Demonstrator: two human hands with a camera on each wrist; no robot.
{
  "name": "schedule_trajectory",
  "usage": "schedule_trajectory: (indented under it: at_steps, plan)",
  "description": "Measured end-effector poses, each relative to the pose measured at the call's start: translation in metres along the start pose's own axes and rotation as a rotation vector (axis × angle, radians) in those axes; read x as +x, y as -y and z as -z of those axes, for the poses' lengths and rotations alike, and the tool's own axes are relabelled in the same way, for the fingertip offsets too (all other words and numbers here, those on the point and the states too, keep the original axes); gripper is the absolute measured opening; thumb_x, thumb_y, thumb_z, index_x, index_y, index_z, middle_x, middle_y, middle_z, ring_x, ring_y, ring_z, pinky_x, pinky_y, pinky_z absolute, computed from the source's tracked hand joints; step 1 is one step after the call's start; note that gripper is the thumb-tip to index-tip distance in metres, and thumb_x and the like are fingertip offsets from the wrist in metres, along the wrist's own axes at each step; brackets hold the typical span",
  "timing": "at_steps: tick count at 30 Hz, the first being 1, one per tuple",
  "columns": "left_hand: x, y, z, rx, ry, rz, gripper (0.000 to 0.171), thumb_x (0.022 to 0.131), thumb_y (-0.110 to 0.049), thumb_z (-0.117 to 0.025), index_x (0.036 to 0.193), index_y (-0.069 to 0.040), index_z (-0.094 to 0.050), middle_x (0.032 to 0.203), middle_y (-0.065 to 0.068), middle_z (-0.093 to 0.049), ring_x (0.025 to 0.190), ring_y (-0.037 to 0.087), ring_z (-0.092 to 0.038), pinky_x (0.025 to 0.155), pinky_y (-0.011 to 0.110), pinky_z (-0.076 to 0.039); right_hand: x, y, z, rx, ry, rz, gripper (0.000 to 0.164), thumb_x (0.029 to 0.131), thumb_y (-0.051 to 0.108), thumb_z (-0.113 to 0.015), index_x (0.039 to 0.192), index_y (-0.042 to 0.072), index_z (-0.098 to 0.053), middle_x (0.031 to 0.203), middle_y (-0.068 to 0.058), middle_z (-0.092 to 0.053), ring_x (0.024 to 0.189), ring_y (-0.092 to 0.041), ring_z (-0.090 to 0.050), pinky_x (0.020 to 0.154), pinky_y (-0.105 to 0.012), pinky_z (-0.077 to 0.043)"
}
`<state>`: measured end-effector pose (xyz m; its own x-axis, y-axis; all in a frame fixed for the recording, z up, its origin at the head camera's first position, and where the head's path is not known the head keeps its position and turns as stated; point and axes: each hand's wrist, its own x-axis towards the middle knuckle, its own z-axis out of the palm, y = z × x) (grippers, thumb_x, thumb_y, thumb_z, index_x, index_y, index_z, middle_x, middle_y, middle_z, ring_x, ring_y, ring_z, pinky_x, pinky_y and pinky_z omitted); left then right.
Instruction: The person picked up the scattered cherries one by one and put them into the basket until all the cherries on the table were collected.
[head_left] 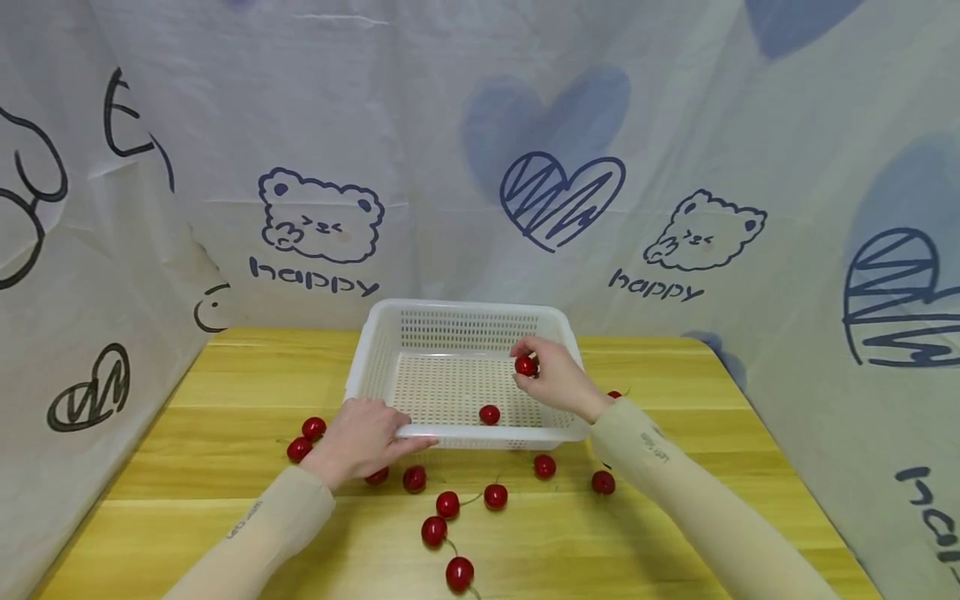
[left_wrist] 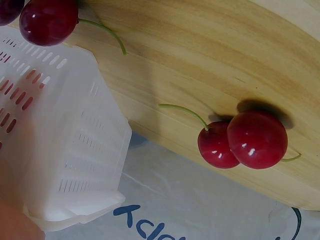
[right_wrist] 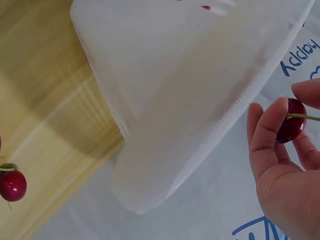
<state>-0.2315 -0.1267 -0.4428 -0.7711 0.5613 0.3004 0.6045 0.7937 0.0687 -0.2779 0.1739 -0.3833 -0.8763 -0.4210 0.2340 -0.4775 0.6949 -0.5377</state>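
A white plastic basket (head_left: pixel 480 438) with slotted walls stands at the back of the table. My left hand (head_left: pixel 358 437) grips its rim at the front left corner, thumb along the outer front side. Over the basket's right part, my right hand (head_left: pixel 553 375) pinches a red cherry (head_left: pixel 526 366) between thumb and fingers; its green stem (right_wrist: pixel 311 118) shows in the right wrist view. One cherry (head_left: pixel 490 414) lies on the basket floor near the front. Just left of my left hand, two cherries (left_wrist: pixel 257 140) lie side by side on the wood.
Several cherries with stems lie on the wooden table (head_left: pixel 225 392) before the basket, the nearest cherry (head_left: pixel 460 574) close to the front edge. Right of the basket a cherry (head_left: pixel 614 394) is partly hidden by my right wrist. A printed cloth (head_left: pixel 450 150) hangs behind and beside the table.
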Motion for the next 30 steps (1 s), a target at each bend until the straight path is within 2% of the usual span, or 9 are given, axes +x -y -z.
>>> schedule_trajectory:
  at_steps: [2,5,9,15,23,30]
  plan:
    - [0.000,-0.001,0.000,0.000,0.001,0.001,0.053,0.086,-0.070,-0.041,0.070,-0.026,-0.065,0.051,-0.014,-0.049,0.042,0.005,-0.037,0.041,0.022,-0.031,0.001,0.001,-0.001,-0.003,0.010,-0.009,0.025,0.083,0.006,-0.066,0.107,0.007,-0.057,0.095,-0.005,-0.058,0.078,-0.018,-0.055,0.069,-0.030,-0.051]
    - [0.000,-0.002,0.001,-0.002,0.001,0.000,0.055,0.087,-0.070,-0.040,0.072,-0.025,-0.067,0.053,-0.013,-0.053,0.042,0.005,-0.037,0.040,0.022,-0.031,0.001,0.002,-0.002,-0.004,0.012,-0.034,0.029,0.085,0.008,-0.065,0.112,0.006,-0.056,0.109,-0.008,-0.057,0.093,-0.024,-0.059,0.076,-0.035,-0.054]
    - [0.000,-0.003,0.001,-0.007,0.006,0.000,0.055,0.087,-0.070,-0.040,0.072,-0.025,-0.067,0.052,-0.013,-0.052,0.041,0.005,-0.036,0.040,0.022,-0.030,0.000,0.002,-0.002,-0.008,0.014,-0.042,0.033,0.084,0.010,-0.066,0.116,0.005,-0.055,0.121,-0.013,-0.053,0.107,-0.032,-0.056,0.084,-0.041,-0.052]
    - [0.000,-0.002,0.001,-0.004,0.020,0.011,0.054,0.087,-0.072,-0.038,0.069,-0.027,-0.064,0.045,-0.016,-0.038,0.039,0.004,-0.035,0.039,0.022,-0.029,-0.008,0.002,-0.001,0.010,0.018,0.000,0.034,0.085,0.012,-0.067,0.116,0.004,-0.055,0.118,-0.012,-0.055,0.106,-0.030,-0.056,0.085,-0.041,-0.051]
    - [0.000,-0.001,0.000,-0.009,0.017,0.010,0.054,0.087,-0.072,-0.038,0.067,-0.028,-0.063,0.045,-0.016,-0.037,0.039,0.003,-0.034,0.039,0.022,-0.028,-0.039,-0.004,-0.008,-0.055,0.051,0.074,0.040,0.088,0.026,-0.066,0.120,0.006,-0.055,0.118,-0.010,-0.057,0.104,-0.024,-0.056,0.084,-0.038,-0.051]
    - [0.003,-0.001,-0.003,0.010,-0.004,-0.023,0.053,0.087,-0.070,-0.039,0.068,-0.026,-0.062,0.047,-0.016,-0.040,0.040,0.004,-0.035,0.039,0.022,-0.030,-0.065,-0.012,-0.015,-0.168,0.096,0.080,0.052,0.089,0.053,-0.057,0.120,0.011,-0.057,0.117,-0.004,-0.060,0.106,-0.018,-0.055,0.091,-0.039,-0.047]
